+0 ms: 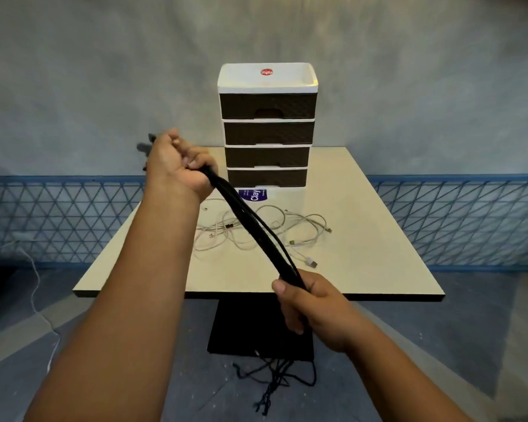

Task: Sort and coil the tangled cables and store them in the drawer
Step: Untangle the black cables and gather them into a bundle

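a: what's on the table (378, 239) i'm seeing?
b: from my feed: a drawer unit (267, 138) at the back, a blue label (253, 194) before it, white cables (256, 233) tangled mid-table.

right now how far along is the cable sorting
Done: the black cable bundle is separated from the pile.
In hand: the left hand and right hand grip it at either end, stretched between them.
Left: the tangled white cables lie loose on the cream square table, and all four dark drawers of the white-framed drawer unit are shut.
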